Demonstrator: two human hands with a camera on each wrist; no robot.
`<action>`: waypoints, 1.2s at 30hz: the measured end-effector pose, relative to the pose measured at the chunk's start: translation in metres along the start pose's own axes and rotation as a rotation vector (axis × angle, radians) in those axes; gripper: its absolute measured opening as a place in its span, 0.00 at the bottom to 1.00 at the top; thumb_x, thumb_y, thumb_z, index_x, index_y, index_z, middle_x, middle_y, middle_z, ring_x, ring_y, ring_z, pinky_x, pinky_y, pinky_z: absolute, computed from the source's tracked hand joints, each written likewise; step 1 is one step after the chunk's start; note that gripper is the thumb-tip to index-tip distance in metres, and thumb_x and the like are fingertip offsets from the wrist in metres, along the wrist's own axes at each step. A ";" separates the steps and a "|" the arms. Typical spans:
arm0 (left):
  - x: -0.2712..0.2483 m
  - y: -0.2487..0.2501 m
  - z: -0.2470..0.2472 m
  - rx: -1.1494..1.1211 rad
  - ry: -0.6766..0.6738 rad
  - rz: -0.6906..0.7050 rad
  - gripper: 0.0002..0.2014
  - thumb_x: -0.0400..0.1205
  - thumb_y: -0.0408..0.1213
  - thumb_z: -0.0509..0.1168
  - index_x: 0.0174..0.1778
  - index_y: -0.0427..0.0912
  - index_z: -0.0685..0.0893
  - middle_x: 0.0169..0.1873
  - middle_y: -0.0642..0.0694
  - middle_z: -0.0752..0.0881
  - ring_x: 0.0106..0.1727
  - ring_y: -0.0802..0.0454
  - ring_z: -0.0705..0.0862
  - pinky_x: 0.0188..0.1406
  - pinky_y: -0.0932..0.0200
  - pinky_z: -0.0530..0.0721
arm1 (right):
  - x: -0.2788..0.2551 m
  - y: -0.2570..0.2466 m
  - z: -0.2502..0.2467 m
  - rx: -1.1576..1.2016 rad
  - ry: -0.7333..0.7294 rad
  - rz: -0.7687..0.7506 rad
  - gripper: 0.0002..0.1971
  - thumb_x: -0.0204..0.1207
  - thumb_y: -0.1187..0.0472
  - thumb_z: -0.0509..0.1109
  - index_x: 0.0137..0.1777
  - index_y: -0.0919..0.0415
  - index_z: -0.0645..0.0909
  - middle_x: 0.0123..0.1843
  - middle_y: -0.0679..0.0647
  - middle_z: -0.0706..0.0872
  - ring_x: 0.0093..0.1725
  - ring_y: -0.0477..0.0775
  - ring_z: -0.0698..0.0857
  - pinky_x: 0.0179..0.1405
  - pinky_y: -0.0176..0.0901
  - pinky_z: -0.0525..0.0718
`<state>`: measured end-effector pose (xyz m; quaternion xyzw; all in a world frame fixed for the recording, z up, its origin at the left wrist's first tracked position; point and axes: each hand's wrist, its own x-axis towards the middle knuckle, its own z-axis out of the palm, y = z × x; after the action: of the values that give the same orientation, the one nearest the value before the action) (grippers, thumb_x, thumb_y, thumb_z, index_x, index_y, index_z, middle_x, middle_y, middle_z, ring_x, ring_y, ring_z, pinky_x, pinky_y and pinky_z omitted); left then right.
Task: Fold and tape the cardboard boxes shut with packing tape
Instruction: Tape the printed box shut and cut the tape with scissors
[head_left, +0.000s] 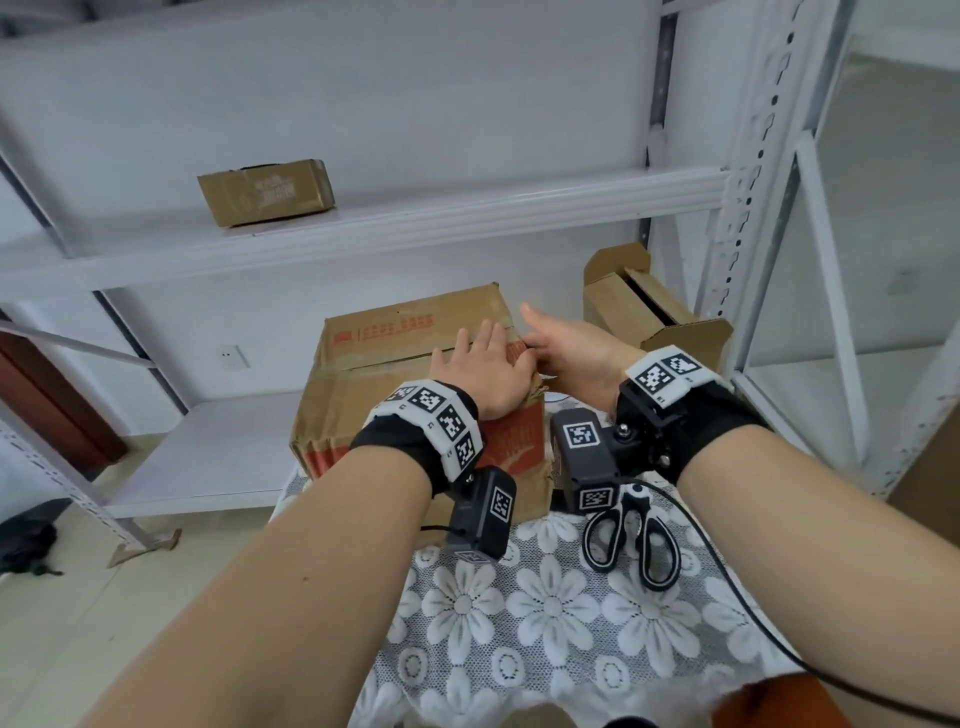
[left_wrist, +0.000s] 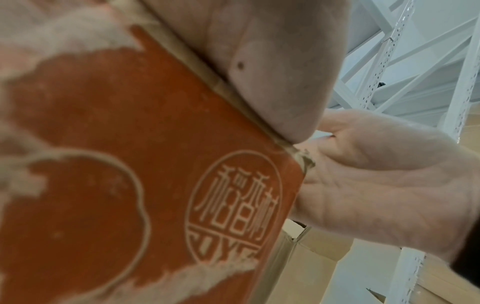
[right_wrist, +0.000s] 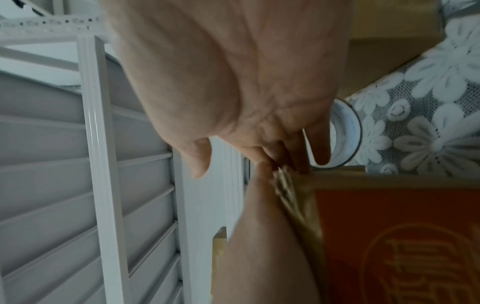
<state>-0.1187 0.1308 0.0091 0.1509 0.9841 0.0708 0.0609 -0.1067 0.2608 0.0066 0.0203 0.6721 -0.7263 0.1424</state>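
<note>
You are at the folding step: your left hand (head_left: 485, 371) lies flat on the box (head_left: 395, 364) flaps, your right hand (head_left: 574, 353) relaxed beside it, holding nothing. Next, fetch the tape (right_wrist: 342, 133) just right of the box.

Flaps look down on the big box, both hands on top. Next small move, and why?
Probably keep the left hand pressing the flaps of the cardboard box flat and send the right hand to the tape roll beside the box: no tape visibly spans the seam yet.
</note>
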 end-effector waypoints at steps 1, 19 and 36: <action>0.000 0.000 0.000 0.001 0.005 0.000 0.34 0.87 0.60 0.37 0.86 0.47 0.44 0.86 0.50 0.43 0.86 0.46 0.42 0.83 0.38 0.43 | -0.004 -0.001 -0.003 -0.014 0.008 0.020 0.34 0.82 0.38 0.54 0.68 0.69 0.77 0.68 0.67 0.80 0.65 0.67 0.80 0.63 0.49 0.78; -0.039 0.022 0.006 -0.304 0.510 0.185 0.18 0.86 0.44 0.59 0.70 0.44 0.80 0.60 0.45 0.87 0.61 0.46 0.84 0.57 0.50 0.83 | -0.052 0.093 -0.044 -0.417 0.541 0.356 0.22 0.73 0.67 0.71 0.67 0.71 0.76 0.48 0.60 0.80 0.44 0.56 0.80 0.47 0.48 0.86; -0.051 0.012 0.030 -0.164 0.580 0.220 0.19 0.85 0.50 0.58 0.63 0.42 0.83 0.59 0.46 0.85 0.61 0.46 0.80 0.61 0.51 0.77 | -0.064 0.140 -0.022 -0.912 0.524 0.455 0.14 0.72 0.60 0.73 0.53 0.64 0.76 0.46 0.56 0.73 0.39 0.54 0.75 0.33 0.39 0.75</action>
<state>-0.0624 0.1305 -0.0134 0.2244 0.9292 0.1963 -0.2183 -0.0160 0.2856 -0.1174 0.2802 0.9092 -0.2845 0.1183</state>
